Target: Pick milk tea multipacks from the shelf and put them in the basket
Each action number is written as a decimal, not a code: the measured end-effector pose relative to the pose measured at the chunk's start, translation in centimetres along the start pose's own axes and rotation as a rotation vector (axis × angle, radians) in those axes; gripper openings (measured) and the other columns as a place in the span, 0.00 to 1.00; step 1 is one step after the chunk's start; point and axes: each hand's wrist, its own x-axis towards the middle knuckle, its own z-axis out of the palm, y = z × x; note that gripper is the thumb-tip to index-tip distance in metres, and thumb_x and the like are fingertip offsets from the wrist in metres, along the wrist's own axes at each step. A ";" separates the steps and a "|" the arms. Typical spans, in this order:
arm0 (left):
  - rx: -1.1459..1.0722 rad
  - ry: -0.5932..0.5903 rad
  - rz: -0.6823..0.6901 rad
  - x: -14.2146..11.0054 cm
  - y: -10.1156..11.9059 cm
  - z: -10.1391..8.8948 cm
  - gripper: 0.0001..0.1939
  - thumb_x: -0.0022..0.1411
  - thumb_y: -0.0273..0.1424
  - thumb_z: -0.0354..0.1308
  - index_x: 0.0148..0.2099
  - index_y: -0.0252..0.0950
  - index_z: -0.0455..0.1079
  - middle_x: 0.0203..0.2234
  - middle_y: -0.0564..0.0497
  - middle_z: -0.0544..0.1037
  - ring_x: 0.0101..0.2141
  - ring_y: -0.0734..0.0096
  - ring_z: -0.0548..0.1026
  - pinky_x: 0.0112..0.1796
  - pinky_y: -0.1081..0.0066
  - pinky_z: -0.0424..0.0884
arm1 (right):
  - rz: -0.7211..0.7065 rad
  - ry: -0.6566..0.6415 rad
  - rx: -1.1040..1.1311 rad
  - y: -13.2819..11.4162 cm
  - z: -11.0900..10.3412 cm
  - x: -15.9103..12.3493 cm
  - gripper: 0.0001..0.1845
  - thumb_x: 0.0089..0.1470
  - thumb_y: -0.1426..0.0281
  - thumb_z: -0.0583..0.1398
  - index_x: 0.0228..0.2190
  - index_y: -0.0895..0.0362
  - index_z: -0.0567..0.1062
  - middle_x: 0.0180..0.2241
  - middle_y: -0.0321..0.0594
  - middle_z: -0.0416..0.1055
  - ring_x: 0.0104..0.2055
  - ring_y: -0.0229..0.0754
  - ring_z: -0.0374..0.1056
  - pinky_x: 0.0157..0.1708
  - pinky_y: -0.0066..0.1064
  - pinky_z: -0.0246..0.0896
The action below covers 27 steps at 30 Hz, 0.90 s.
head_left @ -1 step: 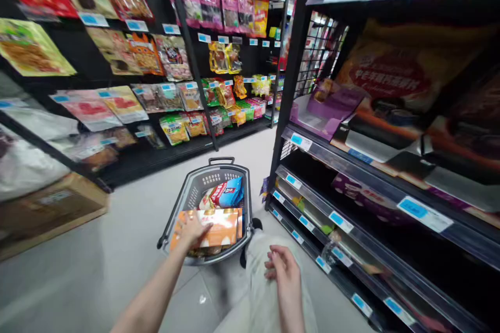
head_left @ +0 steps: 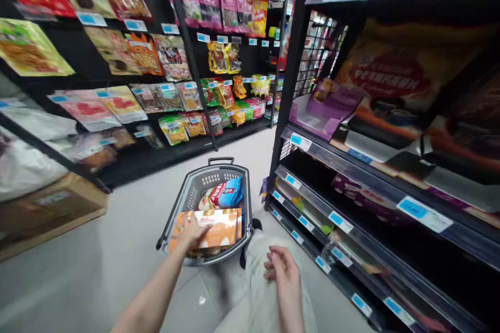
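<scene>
A grey shopping basket (head_left: 180,203) with its black handle folded out at the far end stands on the floor ahead of me. Across its near half lies an orange and white box (head_left: 222,226), a second orange edge showing at its right. My left hand (head_left: 190,231) rests on the box's left part, fingers spread over its face. Behind the box is a blue, red and white snack bag (head_left: 226,192); other contents beneath are mostly hidden. My right hand (head_left: 283,268) hovers over or rests against my pale trouser leg, fingers loosely curled, with nothing visible in them.
On the left, a black shelf rack (head_left: 203,88) carries many snack bags. A nearer shelf unit (head_left: 351,166) with price tags rises close on my right. A cardboard box (head_left: 54,208) sits on the floor at left. Pale floor tiles (head_left: 128,229) surround the basket.
</scene>
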 end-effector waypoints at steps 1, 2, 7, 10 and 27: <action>-0.032 0.023 -0.067 -0.2 0.0 0.1 0.51 0.43 0.58 0.50 0.63 0.40 0.39 0.61 0.39 0.32 0.57 0.32 0.36 0.47 0.38 0.46 | -0.002 0.005 0.001 0.0 0.0 0.0 0.29 0.33 0.50 0.62 0.30 0.62 0.71 0.28 0.43 0.68 0.25 0.37 0.64 0.19 0.25 0.60; -0.059 0.043 -0.126 -0.4 0.0 0.1 0.50 0.43 0.59 0.49 0.63 0.41 0.39 0.61 0.38 0.34 0.57 0.32 0.38 0.47 0.39 0.47 | -0.004 0.011 0.000 0.0 -0.1 0.0 0.29 0.33 0.50 0.62 0.30 0.62 0.71 0.28 0.43 0.68 0.25 0.37 0.64 0.19 0.25 0.60; -0.110 0.091 -0.280 -1.2 -0.8 0.1 0.54 0.43 0.62 0.45 0.64 0.38 0.33 0.53 0.29 0.52 0.51 0.34 0.56 0.44 0.45 0.55 | -0.017 0.030 -0.030 0.1 -0.2 0.1 0.27 0.36 0.51 0.61 0.30 0.62 0.71 0.27 0.43 0.68 0.26 0.38 0.64 0.19 0.26 0.61; -0.101 0.074 -0.218 -2.1 -1.8 0.7 0.55 0.42 0.60 0.50 0.63 0.38 0.34 0.50 0.33 0.57 0.49 0.40 0.60 0.44 0.53 0.59 | -0.013 0.032 -0.049 0.2 -0.1 0.3 0.26 0.38 0.51 0.60 0.31 0.61 0.71 0.29 0.44 0.68 0.26 0.38 0.64 0.20 0.26 0.61; -0.448 0.065 1.144 -25.5 9.0 -2.2 0.34 0.59 0.41 0.49 0.63 0.38 0.43 0.55 0.43 0.60 0.55 0.61 0.59 0.51 0.64 0.60 | -0.404 0.379 -0.452 -7.7 -5.9 13.7 0.26 0.47 0.57 0.53 0.41 0.65 0.65 0.39 0.53 0.68 0.37 0.45 0.69 0.38 0.37 0.64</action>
